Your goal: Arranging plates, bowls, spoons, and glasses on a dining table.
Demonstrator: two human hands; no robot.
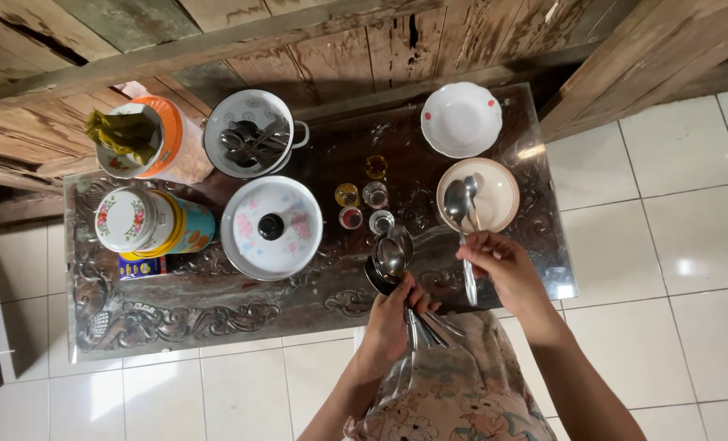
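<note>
Head view — left hand [395, 314] fisted round a bundle of spoons [390, 263], right hand [498, 260] pinching two spoons [462, 208] upright.

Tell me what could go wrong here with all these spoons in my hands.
The left hand grips a bunch of spoons loosely fanned, so one might slip to the tiled floor. The right hand holds two spoons over the beige bowl; their bowls could knock the small glasses nearby.
</note>
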